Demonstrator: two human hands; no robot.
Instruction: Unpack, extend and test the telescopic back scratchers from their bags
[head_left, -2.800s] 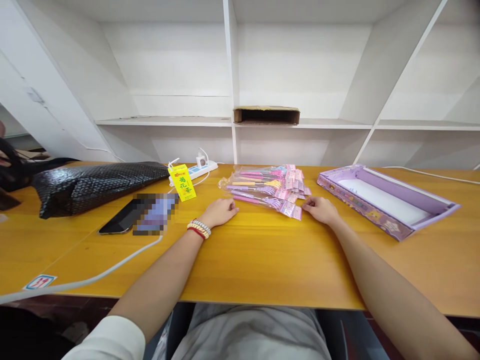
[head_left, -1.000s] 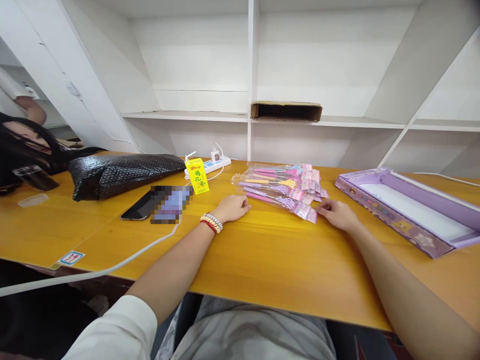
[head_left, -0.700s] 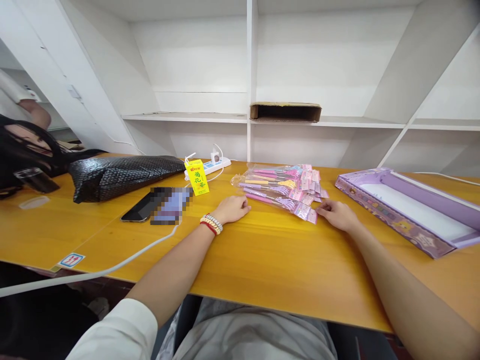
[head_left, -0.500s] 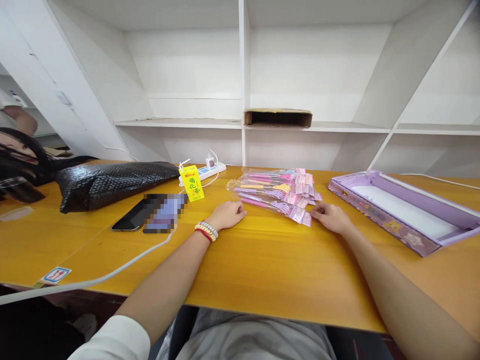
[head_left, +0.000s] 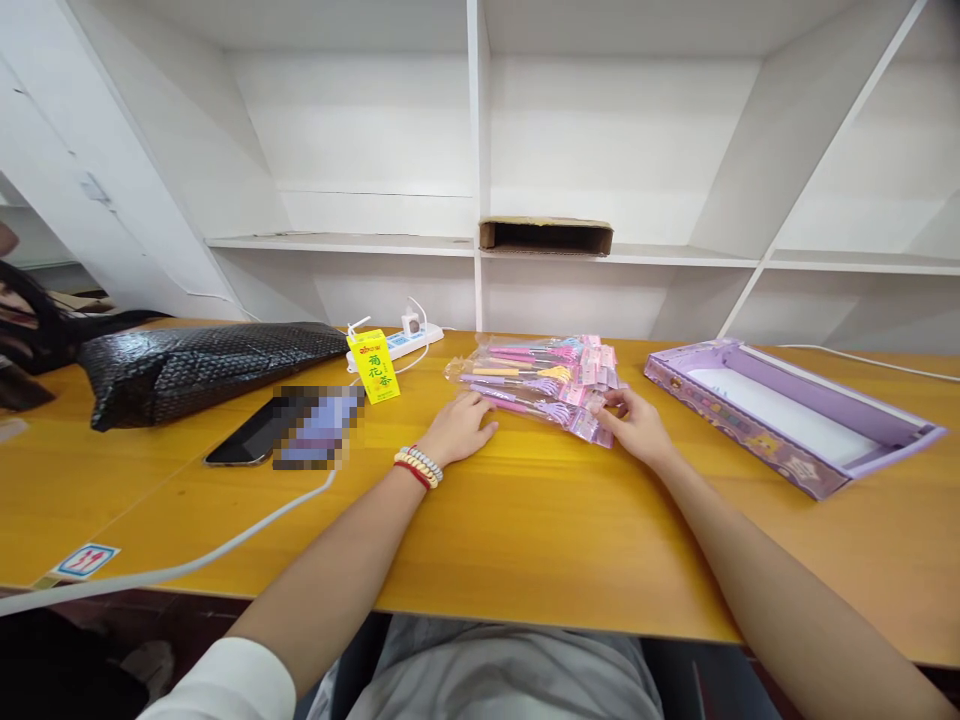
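Observation:
A pile of clear packets with pink and purple back-scratcher sticks (head_left: 536, 385) lies on the yellow wooden table (head_left: 525, 520). My left hand (head_left: 459, 430) rests flat beside the near left end of the pile, fingers loosely curled and touching the closest packet. My right hand (head_left: 634, 425) is at the pile's near right corner, thumb and fingers pinching the end of a packet. Bead bracelets sit on my left wrist.
An open purple box (head_left: 787, 415) lies to the right. Left of the pile are a yellow drink carton (head_left: 373, 366), a phone (head_left: 251, 440), a black bubble mailer (head_left: 202, 365), a power strip (head_left: 394, 340) and a white cable (head_left: 187, 555). Another person's dark hair shows at far left (head_left: 22, 330). White shelves behind hold a cardboard tray (head_left: 545, 235).
My right hand has moved left onto the pile's corner and closed on a packet end. My left hand edged closer to the pile. The view swung back to the right.

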